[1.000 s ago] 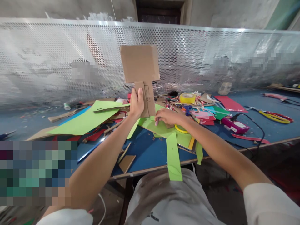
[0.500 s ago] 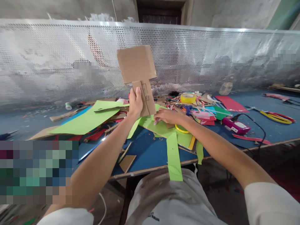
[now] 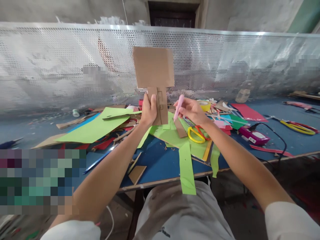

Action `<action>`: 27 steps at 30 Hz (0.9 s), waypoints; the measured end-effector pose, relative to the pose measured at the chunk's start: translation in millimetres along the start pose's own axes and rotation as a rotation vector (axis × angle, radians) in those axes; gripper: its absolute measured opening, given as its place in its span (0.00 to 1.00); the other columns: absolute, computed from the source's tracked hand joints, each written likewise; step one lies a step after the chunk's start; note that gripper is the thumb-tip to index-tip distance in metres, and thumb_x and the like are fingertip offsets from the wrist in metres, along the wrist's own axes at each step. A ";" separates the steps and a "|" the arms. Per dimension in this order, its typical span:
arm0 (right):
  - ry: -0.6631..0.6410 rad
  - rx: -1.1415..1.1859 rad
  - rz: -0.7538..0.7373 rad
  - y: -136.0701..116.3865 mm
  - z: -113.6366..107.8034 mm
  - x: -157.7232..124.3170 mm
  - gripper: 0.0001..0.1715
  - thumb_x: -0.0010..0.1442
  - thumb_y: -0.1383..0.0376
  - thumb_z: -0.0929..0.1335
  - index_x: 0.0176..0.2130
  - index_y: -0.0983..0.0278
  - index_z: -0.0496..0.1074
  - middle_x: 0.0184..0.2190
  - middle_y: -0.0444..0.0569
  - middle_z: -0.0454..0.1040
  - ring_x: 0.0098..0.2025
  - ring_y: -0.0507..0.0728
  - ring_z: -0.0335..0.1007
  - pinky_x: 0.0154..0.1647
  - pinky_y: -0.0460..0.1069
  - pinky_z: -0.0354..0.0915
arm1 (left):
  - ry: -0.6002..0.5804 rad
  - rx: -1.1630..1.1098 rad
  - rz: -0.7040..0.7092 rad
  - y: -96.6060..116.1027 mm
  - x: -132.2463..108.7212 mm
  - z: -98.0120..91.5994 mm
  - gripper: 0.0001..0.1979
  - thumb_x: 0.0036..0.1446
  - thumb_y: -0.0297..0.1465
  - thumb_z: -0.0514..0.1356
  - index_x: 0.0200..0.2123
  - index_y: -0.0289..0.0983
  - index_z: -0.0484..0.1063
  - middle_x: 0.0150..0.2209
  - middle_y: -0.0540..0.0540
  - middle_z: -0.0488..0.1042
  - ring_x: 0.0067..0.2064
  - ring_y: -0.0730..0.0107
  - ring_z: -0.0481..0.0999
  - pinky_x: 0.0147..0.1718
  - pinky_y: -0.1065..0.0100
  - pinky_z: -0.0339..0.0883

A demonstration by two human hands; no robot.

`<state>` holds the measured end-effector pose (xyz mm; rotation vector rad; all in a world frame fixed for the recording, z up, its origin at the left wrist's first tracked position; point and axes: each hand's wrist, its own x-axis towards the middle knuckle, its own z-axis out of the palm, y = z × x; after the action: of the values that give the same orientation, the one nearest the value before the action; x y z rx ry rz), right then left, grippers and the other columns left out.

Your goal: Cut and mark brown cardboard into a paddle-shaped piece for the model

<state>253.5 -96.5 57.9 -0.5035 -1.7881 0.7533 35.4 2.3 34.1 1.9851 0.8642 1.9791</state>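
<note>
Upright in my left hand [image 3: 149,111] is a brown cardboard piece [image 3: 153,67], a wide rectangle on a narrower stem, with my fingers and thumb gripping the stem. My right hand [image 3: 191,110] is just to its right, closed around a pink pen [image 3: 179,107] whose lower end points down and stays apart from the cardboard. Beneath my right hand lie a small cardboard strip [image 3: 180,128], scissors with yellow handles [image 3: 196,135] and green paper [image 3: 172,136]. A green strip [image 3: 187,170] hangs over the table's front edge.
A perforated metal screen [image 3: 212,63] stands behind the blue table [image 3: 155,163]. On the left lies a large green sheet [image 3: 97,128]. Yellow tape [image 3: 205,106], a magenta device [image 3: 254,136] with a black cable, red paper [image 3: 248,111] and pliers [image 3: 296,126] are on the right.
My right hand has lifted from the green paper with the pink pen, now clearly visible. The cardboard piece has shifted slightly right and stands straighter. The yellow-handled scissors are more exposed.
</note>
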 end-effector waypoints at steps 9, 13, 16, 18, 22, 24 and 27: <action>0.413 -0.257 -0.278 -12.6 -0.7 4.0 0.25 0.71 0.40 0.69 0.47 0.57 0.76 0.38 0.46 0.81 0.39 0.56 0.82 0.39 0.51 0.78 | -0.395 0.142 0.135 26.9 -21.1 4.3 0.26 0.74 0.58 0.50 0.51 0.41 0.67 0.35 0.43 0.78 0.39 0.53 0.81 0.41 0.57 0.73; 0.410 -0.422 -0.356 -13.0 2.0 0.2 0.17 0.73 0.48 0.71 0.48 0.57 0.80 0.44 0.48 0.84 0.47 0.59 0.84 0.48 0.54 0.79 | -0.469 0.185 0.165 33.9 -22.3 2.8 0.22 0.75 0.55 0.50 0.48 0.42 0.65 0.33 0.44 0.77 0.34 0.56 0.80 0.35 0.61 0.68; 0.424 -0.527 -0.360 -14.6 4.1 -1.9 0.15 0.72 0.51 0.72 0.47 0.58 0.81 0.43 0.48 0.85 0.45 0.59 0.84 0.46 0.54 0.79 | -0.478 0.213 0.174 37.8 -22.3 2.2 0.20 0.75 0.53 0.50 0.47 0.42 0.63 0.32 0.45 0.76 0.32 0.57 0.79 0.32 0.61 0.65; 0.420 -0.585 -0.341 -16.1 5.2 -2.6 0.15 0.72 0.51 0.72 0.46 0.58 0.82 0.43 0.49 0.86 0.44 0.59 0.84 0.45 0.54 0.78 | -0.483 0.221 0.177 38.6 -22.1 2.2 0.19 0.75 0.52 0.50 0.47 0.42 0.63 0.32 0.46 0.76 0.32 0.58 0.79 0.32 0.62 0.64; 0.386 -0.617 -0.342 -18.4 5.9 -3.0 0.16 0.73 0.51 0.71 0.47 0.60 0.82 0.44 0.50 0.86 0.44 0.59 0.84 0.47 0.54 0.77 | -0.485 0.223 0.185 36.9 -21.7 2.6 0.17 0.75 0.50 0.51 0.47 0.42 0.65 0.33 0.46 0.76 0.32 0.58 0.79 0.32 0.62 0.66; 0.380 -0.626 -0.335 -19.4 5.8 -3.2 0.17 0.73 0.50 0.71 0.47 0.60 0.82 0.45 0.50 0.86 0.46 0.59 0.84 0.48 0.54 0.77 | -0.483 0.230 0.186 35.8 -21.5 2.7 0.17 0.75 0.49 0.52 0.47 0.42 0.65 0.33 0.46 0.77 0.33 0.58 0.79 0.33 0.62 0.66; 0.376 -0.650 -0.309 -20.0 5.3 -3.7 0.20 0.74 0.48 0.70 0.48 0.59 0.83 0.46 0.51 0.86 0.48 0.60 0.84 0.52 0.55 0.78 | -0.489 0.244 0.182 35.3 -21.2 2.7 0.17 0.75 0.49 0.52 0.48 0.41 0.66 0.33 0.45 0.77 0.33 0.57 0.80 0.33 0.61 0.67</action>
<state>250.2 -114.5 68.4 -0.7135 -1.6701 -0.1529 48.5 -36.9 34.8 2.6090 0.8521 1.4047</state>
